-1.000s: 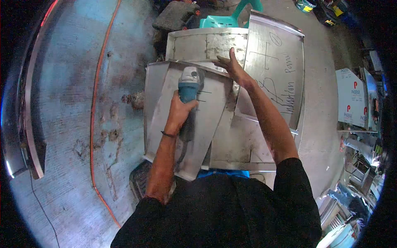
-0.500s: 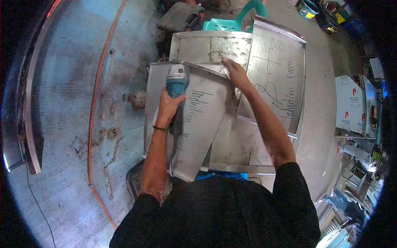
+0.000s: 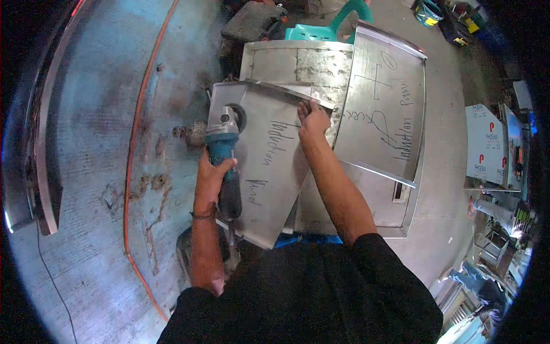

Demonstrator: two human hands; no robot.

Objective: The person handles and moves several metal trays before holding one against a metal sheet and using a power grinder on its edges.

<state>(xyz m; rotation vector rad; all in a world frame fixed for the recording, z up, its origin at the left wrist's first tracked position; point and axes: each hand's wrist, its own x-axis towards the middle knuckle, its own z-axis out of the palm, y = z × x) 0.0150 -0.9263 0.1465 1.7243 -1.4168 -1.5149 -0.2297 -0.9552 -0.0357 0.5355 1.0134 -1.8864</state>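
Observation:
My left hand (image 3: 213, 175) is wrapped round the teal and black body of an angle grinder (image 3: 223, 146), its metal head and disc pointing away from me. The grinder is over the left side of a bent sheet-metal panel (image 3: 269, 189) with handwriting on it. At that panel's far right corner, my right hand (image 3: 314, 121) has its fingers slightly apart against the raised edge. They seem to touch the edge without gripping it. A second marked metal panel (image 3: 375, 123) lies to the right, also with raised edges. Both rest on a larger metal sheet (image 3: 321, 200).
An orange hose (image 3: 133, 143) runs along the floor on the left. Beyond the work stand a teal plastic chair (image 3: 312, 32) and a dark case (image 3: 252, 23). A bucket (image 3: 428, 12) is at the far right. Another person's legs (image 3: 472, 281) show at lower right.
The grinder in my left hand has shifted left and toward me. My right hand has come in from beyond the panel's far edge to its inner side, nearer to me.

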